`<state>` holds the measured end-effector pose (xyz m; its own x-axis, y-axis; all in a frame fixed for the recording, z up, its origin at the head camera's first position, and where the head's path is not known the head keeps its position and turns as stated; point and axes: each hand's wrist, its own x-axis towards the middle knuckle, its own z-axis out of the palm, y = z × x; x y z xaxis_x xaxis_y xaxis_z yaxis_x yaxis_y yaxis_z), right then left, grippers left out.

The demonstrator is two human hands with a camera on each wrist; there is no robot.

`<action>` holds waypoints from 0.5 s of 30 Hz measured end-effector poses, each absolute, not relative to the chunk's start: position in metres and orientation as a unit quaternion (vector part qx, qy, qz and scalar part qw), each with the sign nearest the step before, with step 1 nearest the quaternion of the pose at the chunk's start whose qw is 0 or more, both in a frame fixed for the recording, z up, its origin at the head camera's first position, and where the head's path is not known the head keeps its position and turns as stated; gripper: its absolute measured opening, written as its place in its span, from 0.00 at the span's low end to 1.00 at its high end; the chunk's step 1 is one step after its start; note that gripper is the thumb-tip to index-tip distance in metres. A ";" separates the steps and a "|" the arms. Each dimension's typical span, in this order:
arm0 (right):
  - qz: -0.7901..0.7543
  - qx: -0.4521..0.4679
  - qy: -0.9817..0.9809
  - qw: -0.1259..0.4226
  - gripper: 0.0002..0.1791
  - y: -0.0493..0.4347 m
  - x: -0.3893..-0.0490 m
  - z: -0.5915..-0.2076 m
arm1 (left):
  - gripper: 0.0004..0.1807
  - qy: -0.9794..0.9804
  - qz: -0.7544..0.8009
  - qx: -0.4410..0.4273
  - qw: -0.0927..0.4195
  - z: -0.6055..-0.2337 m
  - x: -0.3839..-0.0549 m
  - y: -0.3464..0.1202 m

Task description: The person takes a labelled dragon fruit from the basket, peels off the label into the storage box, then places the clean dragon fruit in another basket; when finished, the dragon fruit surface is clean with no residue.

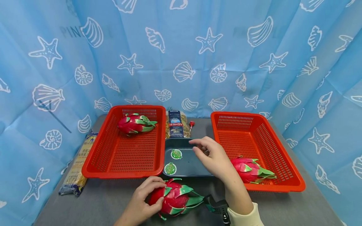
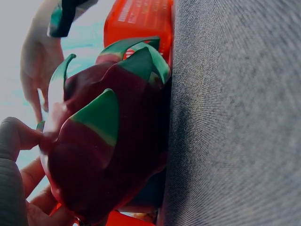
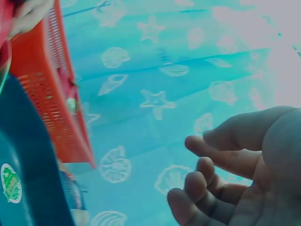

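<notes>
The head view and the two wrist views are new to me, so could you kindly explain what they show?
There is no robot here, only a person's bare hands. The wide head view comes from a camera worn on the head, looking forward and down; the other two come from cameras on the wrists, so their angles look odd.

The left hand grips a dragon fruit. The right hand holds nothing and hovers over a dark tray with two stickers.

On the grey table, a left basket contains a second dragon fruit, and a right basket a third dragon fruit. An Agnesi packet sits behind the tray, and a blue curtain hangs beyond.
</notes>
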<state>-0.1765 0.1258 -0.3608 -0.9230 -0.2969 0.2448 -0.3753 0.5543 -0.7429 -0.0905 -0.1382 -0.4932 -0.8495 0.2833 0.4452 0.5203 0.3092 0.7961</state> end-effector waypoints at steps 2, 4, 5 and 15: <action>0.438 0.192 -0.875 0.072 0.12 0.130 -0.169 -0.356 | 0.24 -0.799 -0.528 -0.261 0.122 -0.494 -0.091 -0.139; 0.442 0.196 -0.870 0.100 0.12 0.136 -0.163 -0.352 | 0.24 -0.797 -0.521 -0.273 0.138 -0.495 -0.091 -0.140; 0.441 0.197 -0.868 0.114 0.12 0.138 -0.161 -0.350 | 0.24 -0.796 -0.516 -0.279 0.147 -0.496 -0.092 -0.140; 0.425 0.176 -0.857 0.235 0.13 0.178 -0.148 -0.340 | 0.25 -0.808 -0.516 -0.254 0.128 -0.495 -0.090 -0.139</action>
<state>-0.1475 0.1778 -0.3405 -0.8280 -0.1022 0.5514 -0.5007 0.5775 -0.6448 -0.0897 -0.1387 -0.4950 -0.8383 0.2776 0.4692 0.5425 0.3392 0.7685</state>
